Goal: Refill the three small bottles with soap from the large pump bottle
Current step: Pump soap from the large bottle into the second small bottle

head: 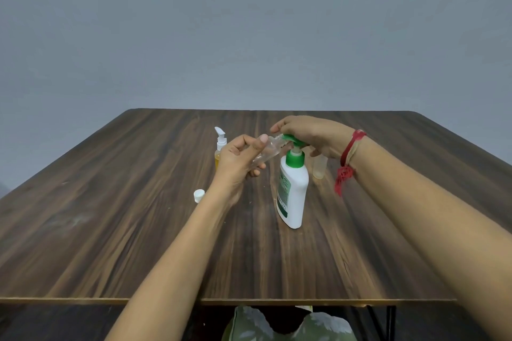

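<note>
The head view is the only one, and the large pump bottle (293, 191) serves as the landmark. It stands upright on the wooden table (110, 202), white-bodied with a green pump head (291, 142).

The right hand (310, 133) lies on top of that pump head, fingers stretched along it. It seems to press rather than grip, though the underside of the hand is hidden. A red thread (346, 163) is tied round its wrist.

Just left of the pump head, the left hand (238, 160) grips the clear small bottle (267, 151), thumb and fingers curled round its body. The bottle is tilted, with its open mouth up against the nozzle. How much soap is in it cannot be told.

Further left and behind stands a yellow small bottle (219, 153), its own white pump fitted. Right of the landmark, partly behind the right hand, stands a pale small bottle (318, 167) with no cap on. A white cap (199, 195) lies on the table to the left, nearer the person.

The step in hand looks like filling the first of the three. The next move calls for a steady downward push on the pump while the mouth stays under the nozzle, or soap will run down the outside. After that, the bottle needs setting down and capping.
</note>
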A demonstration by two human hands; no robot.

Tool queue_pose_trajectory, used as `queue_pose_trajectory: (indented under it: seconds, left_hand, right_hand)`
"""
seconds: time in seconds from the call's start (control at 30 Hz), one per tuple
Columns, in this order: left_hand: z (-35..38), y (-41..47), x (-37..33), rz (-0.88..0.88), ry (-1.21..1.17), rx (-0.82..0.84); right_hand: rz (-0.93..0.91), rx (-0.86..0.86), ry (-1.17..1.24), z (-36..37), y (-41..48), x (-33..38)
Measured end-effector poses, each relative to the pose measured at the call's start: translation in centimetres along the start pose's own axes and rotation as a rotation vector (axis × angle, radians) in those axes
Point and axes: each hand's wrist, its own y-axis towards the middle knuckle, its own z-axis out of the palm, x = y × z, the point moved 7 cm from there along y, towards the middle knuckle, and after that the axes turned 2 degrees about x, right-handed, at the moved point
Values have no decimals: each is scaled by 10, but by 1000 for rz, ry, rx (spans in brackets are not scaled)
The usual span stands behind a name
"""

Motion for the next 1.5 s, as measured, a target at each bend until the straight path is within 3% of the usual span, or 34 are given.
queue_pose_trajectory:
  seconds: [0.13,0.27,0.43,0.57,0.67,1.0,1.13,1.4,1.5]
  left_hand:
    - [1,2,1,-47,20,67]
    - [3,4,6,-125,-135,210]
    - [3,4,1,-38,-29,263]
    - [-3,8,1,96,113,205]
    - [-6,10,8,95,134,185]
    - [-3,9,22,1,75,218]
    - [2,6,23,-28,52,316]
    - [3,4,20,-82,-259,370]
    - [3,4,18,-83,-274,382]
  right_hand:
    - [86,17,103,4,9,-14]
    - [143,113,242,10,9,-21]
    - [198,230,107,13,10,-18]
    - [105,74,74,12,19,-16]
    - [25,-48,-19,11,15,-17]
    - [-19,-39,-153,11,16,-11]
    - [-13,-29,-101,6,16,-11]
    - [-57,-33,-82,10,26,-12]
    - [-63,-44,-44,11,27,-13]
